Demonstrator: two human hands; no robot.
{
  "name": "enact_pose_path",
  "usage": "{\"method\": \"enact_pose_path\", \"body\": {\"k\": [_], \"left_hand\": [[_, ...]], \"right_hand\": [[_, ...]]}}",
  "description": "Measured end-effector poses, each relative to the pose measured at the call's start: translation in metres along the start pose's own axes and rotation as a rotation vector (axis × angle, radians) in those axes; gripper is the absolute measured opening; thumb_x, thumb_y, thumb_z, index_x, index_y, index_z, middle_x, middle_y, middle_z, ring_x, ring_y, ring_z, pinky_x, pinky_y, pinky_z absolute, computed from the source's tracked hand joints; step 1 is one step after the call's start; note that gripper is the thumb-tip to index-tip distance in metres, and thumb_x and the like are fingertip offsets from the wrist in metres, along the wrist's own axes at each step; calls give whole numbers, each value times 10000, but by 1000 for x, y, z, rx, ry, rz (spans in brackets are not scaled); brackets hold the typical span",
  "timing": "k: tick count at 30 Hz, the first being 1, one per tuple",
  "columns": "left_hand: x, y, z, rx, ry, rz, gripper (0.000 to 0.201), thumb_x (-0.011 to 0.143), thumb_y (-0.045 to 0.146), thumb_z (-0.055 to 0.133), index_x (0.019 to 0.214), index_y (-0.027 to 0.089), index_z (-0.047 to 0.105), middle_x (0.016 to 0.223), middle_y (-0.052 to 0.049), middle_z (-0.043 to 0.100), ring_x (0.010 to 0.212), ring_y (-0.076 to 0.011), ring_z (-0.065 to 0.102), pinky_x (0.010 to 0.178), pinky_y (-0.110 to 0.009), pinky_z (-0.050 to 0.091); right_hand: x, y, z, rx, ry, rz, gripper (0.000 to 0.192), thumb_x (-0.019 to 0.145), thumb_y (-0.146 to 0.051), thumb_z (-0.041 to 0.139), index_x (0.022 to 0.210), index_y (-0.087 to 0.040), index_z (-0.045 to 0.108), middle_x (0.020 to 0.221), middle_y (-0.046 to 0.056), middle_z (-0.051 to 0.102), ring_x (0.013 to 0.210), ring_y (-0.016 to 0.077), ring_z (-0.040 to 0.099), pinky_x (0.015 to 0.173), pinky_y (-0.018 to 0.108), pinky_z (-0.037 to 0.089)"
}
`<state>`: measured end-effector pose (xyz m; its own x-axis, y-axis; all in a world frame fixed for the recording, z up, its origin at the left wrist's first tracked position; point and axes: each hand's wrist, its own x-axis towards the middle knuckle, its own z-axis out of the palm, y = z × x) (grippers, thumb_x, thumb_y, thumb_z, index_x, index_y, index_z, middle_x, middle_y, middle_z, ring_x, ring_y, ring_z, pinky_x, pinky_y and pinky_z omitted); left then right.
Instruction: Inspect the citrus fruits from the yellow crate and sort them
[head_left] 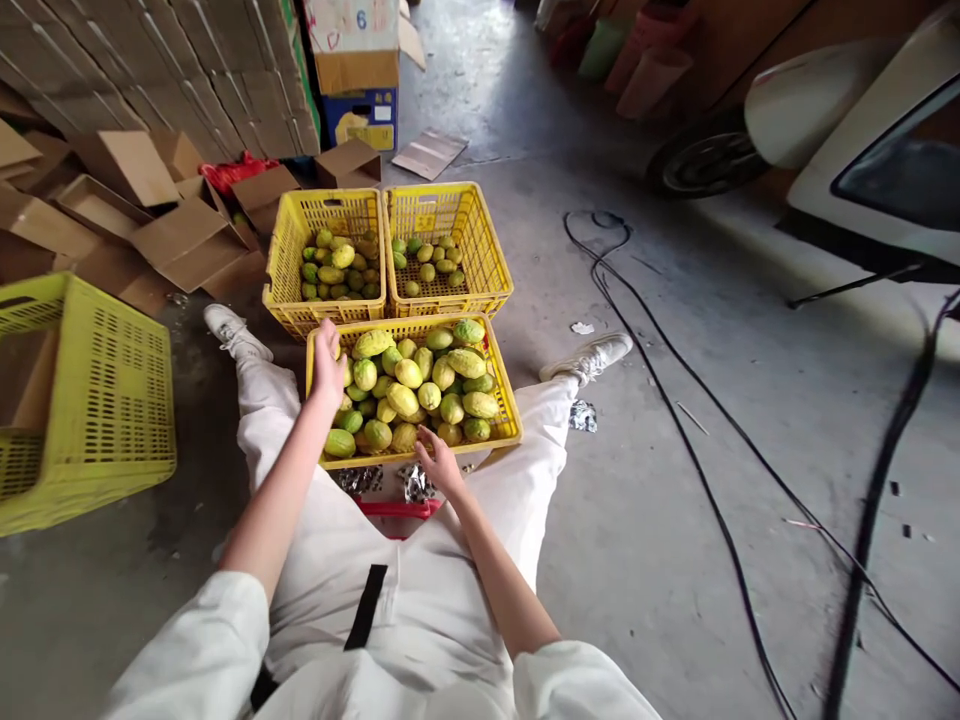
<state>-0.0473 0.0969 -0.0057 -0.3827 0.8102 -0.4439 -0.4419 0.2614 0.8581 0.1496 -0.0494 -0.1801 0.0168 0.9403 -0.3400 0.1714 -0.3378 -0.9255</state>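
Between my legs sits a near yellow crate (513, 420), filled with oval yellow-green fruits (403, 400). Over its left side is my left hand (328, 368), fingers stretched toward the far corner and a fruit close beside them; its palm side is hidden. At the near rim, my right hand (441, 465) has its fingers apart, close to the fruits at the front. Beyond stand two more yellow crates: the far left crate (324, 312) holds many fruits in a heap, while the far right crate (487, 255) has fewer, gathered toward its left and middle.
A larger yellow-green crate (112, 380) lies at the left. Behind it are loose cardboard boxes (187, 240) and stacked cartons (165, 70). Black cables (697, 470) run across the floor at right, near a white scooter (870, 150). Shiny crumpled wrapping (417, 484) shows under the near crate.
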Motion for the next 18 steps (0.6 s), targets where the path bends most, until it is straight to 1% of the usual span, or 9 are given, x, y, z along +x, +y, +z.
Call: {"method": "enact_pose_path", "body": {"k": [2, 4, 5, 7, 8, 10, 14, 16, 18], "left_hand": [[-33, -51, -15, 47, 17, -88, 302, 1014, 357, 524, 1231, 198, 661, 1599, -109, 524, 1578, -214, 341, 1302, -402, 198], [-65, -101, -27, 135, 46, -229, 209, 962, 342, 622, 1121, 217, 676, 1579, -106, 552, 1580, -219, 342, 1295, -378, 220], [-78, -121, -31, 165, 63, -293, 162, 931, 325, 662, 1052, 219, 681, 1547, -125, 581, 1572, -247, 362, 1292, -403, 241], [-97, -150, -38, 218, 75, -375, 100, 880, 301, 713, 950, 234, 687, 1453, -138, 654, 1539, -282, 423, 1265, -444, 314], [-101, -157, -40, 242, 69, -390, 84, 861, 281, 728, 923, 237, 693, 1417, -143, 677, 1516, -297, 458, 1247, -460, 348], [-100, -158, -46, 290, 31, -376, 81, 834, 228, 740, 910, 240, 715, 1367, -134, 709, 1470, -295, 518, 1229, -446, 377], [-71, -135, -63, 407, -71, -283, 242, 743, 113, 794, 936, 255, 760, 1265, -89, 756, 1423, -261, 564, 1235, -343, 348], [-55, -126, -75, 481, -94, -273, 322, 656, 61, 838, 903, 254, 765, 1171, -97, 771, 1445, -299, 537, 1256, -350, 303], [-44, -123, -88, 556, -112, -292, 360, 575, 2, 849, 819, 245, 742, 1023, -111, 772, 1472, -353, 497, 1272, -389, 265]], "right_hand": [[2, 0, 7, 65, 62, 27, 477, 914, -566, 603, 1288, -281, 681, 1325, 93, 731, 1324, 299, 628, 1204, 538, 431], [2, -3, 15, 107, 112, 43, 528, 953, -625, 511, 1324, -279, 657, 1402, 89, 693, 1394, 281, 582, 1222, 513, 419], [1, -4, 19, 115, 128, 46, 537, 962, -632, 487, 1327, -276, 656, 1422, 91, 680, 1408, 278, 572, 1225, 504, 418], [-2, -7, 23, 99, 139, 35, 521, 964, -608, 491, 1314, -262, 662, 1428, 108, 671, 1379, 285, 593, 1200, 501, 448], [-4, -8, 23, 78, 139, 22, 498, 954, -580, 519, 1300, -255, 669, 1420, 118, 671, 1352, 292, 610, 1183, 503, 465], [-7, -8, 17, 12, 143, -12, 433, 913, -499, 596, 1255, -248, 686, 1387, 134, 673, 1319, 306, 615, 1179, 515, 460], [-8, -4, -12, -168, 169, -53, 343, 854, -327, 639, 1181, -243, 699, 1299, 147, 667, 1298, 342, 575, 1213, 574, 387], [-5, -2, -27, -262, 169, -52, 352, 858, -280, 613, 1199, -235, 688, 1278, 159, 658, 1269, 362, 563, 1194, 605, 386], [0, -2, -38, -348, 161, -41, 375, 869, -262, 594, 1234, -223, 674, 1269, 175, 650, 1256, 385, 542, 1173, 633, 383]]}}
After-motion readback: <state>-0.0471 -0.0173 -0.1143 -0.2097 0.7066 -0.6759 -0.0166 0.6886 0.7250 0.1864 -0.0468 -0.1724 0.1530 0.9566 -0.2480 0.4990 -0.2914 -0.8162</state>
